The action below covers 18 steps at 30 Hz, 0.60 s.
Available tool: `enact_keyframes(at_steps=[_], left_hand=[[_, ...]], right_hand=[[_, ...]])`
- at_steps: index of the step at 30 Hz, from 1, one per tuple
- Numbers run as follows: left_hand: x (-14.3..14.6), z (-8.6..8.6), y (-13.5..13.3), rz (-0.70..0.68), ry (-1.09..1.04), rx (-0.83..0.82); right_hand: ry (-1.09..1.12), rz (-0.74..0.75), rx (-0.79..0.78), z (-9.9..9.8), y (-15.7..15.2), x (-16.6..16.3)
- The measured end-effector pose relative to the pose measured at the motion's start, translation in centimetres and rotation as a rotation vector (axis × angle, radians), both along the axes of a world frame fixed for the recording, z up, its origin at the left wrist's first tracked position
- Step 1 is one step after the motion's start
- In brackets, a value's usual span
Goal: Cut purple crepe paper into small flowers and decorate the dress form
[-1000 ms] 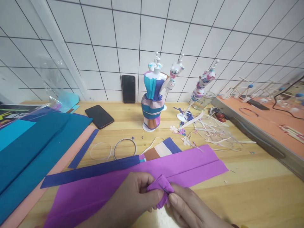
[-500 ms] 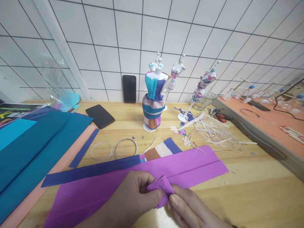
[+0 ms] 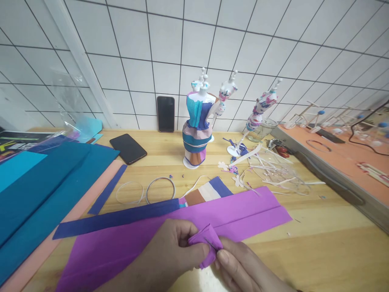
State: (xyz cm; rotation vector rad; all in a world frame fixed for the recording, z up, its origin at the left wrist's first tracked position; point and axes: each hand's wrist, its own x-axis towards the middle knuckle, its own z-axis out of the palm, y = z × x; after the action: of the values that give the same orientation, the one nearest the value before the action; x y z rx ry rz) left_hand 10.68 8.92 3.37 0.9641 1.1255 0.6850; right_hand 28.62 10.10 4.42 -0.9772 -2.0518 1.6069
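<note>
My left hand (image 3: 170, 253) and my right hand (image 3: 243, 269) meet at the bottom of the view. Both pinch a small folded wad of purple crepe paper (image 3: 206, 243) between thumbs and fingers. Under them lies a large purple crepe sheet (image 3: 243, 211) spread on the wooden table (image 3: 319, 251). A dark blue paper strip (image 3: 115, 219) lies along the sheet's far edge. Farther back stands a small mannequin (image 3: 197, 125) dressed in blue, teal, pink and brown paper.
Teal, blue and pink paper sheets (image 3: 39, 190) cover the left. Two wire rings (image 3: 160, 190) lie mid-table. A black phone (image 3: 128, 149) lies flat; another phone (image 3: 165, 114) leans on the tiled wall. Two more mannequins (image 3: 261, 105), a glass jar (image 3: 261, 129) and paper scraps (image 3: 273, 172) sit right.
The view shifted slightly. Both hands keep their pinch on the purple wad in nearly the same spot.
</note>
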Motion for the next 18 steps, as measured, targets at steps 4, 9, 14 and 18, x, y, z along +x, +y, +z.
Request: enact_keyframes(at_steps=[4, 9, 14, 18], left_hand=[[-0.2, -0.1, 0.0, -0.019, 0.003, 0.012], [-0.3, -0.4, 0.1, -0.033, 0.011, 0.046], [0.3, -1.1, -0.1, -0.026, -0.015, 0.03], [0.6, -1.3, -0.2, -0.026, -0.011, 0.032]], right_hand=[[0.001, -0.003, 0.01, 0.0, 0.0, 0.0], [-0.006, -0.026, -0.001, -0.5, -0.1, 0.4], [0.006, -0.066, -0.047, -0.9, -0.2, 0.4], [0.021, -0.082, -0.124, -0.5, -0.1, 0.2]])
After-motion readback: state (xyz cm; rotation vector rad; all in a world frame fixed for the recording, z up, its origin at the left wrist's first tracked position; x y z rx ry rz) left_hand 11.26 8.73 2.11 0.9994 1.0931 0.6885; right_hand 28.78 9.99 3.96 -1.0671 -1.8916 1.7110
